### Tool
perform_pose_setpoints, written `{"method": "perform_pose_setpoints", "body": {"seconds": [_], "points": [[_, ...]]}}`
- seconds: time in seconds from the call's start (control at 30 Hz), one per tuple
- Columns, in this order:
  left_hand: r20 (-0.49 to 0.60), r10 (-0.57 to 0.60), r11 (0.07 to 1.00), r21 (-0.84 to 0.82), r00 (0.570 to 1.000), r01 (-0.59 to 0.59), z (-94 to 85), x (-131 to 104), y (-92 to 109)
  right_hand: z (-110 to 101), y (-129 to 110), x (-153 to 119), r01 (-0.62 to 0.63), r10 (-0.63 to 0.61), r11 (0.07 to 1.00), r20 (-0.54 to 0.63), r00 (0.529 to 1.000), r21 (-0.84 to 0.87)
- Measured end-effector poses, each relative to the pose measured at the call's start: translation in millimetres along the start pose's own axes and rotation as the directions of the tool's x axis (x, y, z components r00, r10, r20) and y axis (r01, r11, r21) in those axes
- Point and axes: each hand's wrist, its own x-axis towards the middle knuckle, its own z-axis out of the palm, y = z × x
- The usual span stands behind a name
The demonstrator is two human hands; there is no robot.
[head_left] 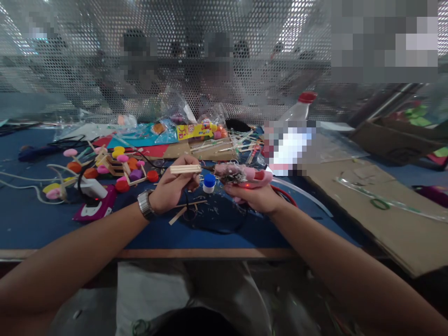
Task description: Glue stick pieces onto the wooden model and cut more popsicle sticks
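The left hand pinches a small bundle of pale wooden sticks between thumb and fingers, holding it above the middle of the tabletop. The right hand is wrapped around a pink glue gun, its nozzle just beside the bundle's right end; whether they touch is unclear. Behind the gap between the hands stands a small blue-capped pot. Loose sticks lie nearer the front edge. Toward the left edge are a purple power strip and a stick structure with coloured discs. A yellow box lies toward the back edge; cardboard covers the front right corner.
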Motion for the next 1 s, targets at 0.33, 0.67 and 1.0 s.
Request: {"method": "perform_pose_setpoints", "body": {"seconds": [0.33, 0.67, 1.0], "points": [[0.046, 0.026, 0.999, 0.042, 0.999, -0.028, -8.4, -0.5, -7.3, 1.7, -7.3, -2.1, -0.018, 0.018, 1.000, -0.007, 1.000, -0.004], [0.055, -0.006, 1.000, 0.022, 0.998, 0.005, -4.5, -1.4, -3.9, 0.8, -4.7, 0.0, 0.010, -0.010, 1.000, -0.007, 1.000, -0.026], [0.060, 0.004, 1.000, 0.007, 0.998, -0.005, -3.5, -0.9, -3.5, 0.8, -6.9, -0.1, 0.075, -0.076, 0.991, -0.003, 0.997, -0.112]]}}
